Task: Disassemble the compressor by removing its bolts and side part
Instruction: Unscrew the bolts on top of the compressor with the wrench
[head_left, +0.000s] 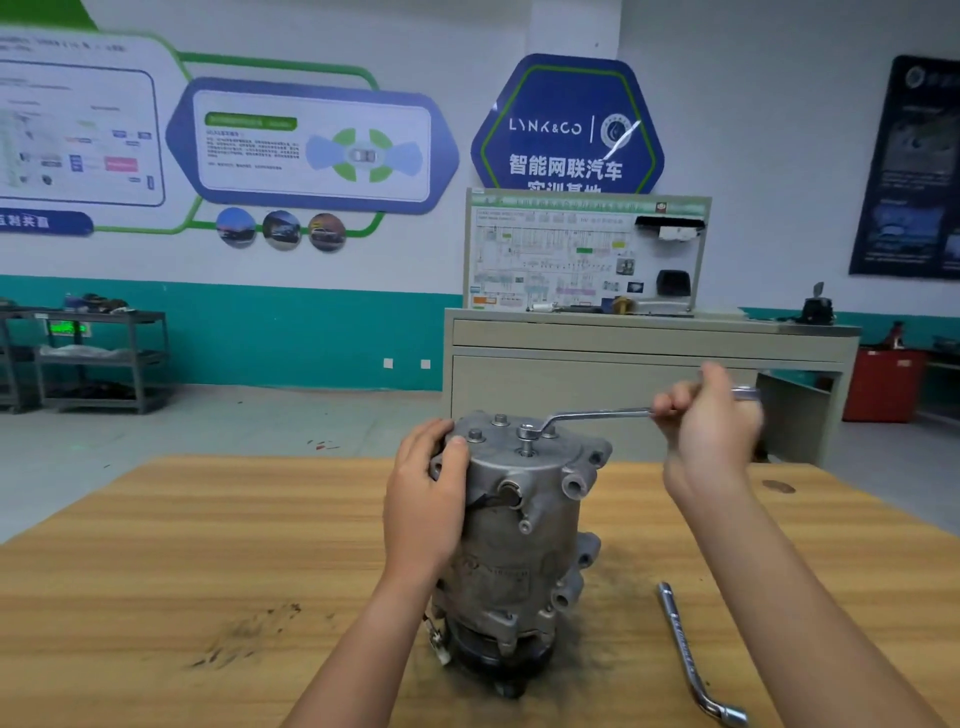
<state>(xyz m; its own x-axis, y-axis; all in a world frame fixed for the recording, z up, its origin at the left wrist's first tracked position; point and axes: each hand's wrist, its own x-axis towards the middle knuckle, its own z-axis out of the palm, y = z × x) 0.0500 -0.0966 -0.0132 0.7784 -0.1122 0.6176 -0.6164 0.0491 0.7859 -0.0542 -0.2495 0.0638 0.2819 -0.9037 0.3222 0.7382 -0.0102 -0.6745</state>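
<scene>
The compressor (511, 545) stood on end on the wooden table (156, 545), the left hand (423, 499) clasping its top edge, apparently to brace it, while the right hand (711, 421) gripped the wrench (597, 415), its ring end seated on a raised top bolt (527, 441).

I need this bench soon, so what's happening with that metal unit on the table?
A person is taking apart a compressor that stands upright on the wooden table. The left hand grips its upper side to steady it. The right hand holds the handle of a wrench whose end sits on a raised bolt in the top cover. Other bolts sit low in the cover. A second wrench lies on the table.
</scene>
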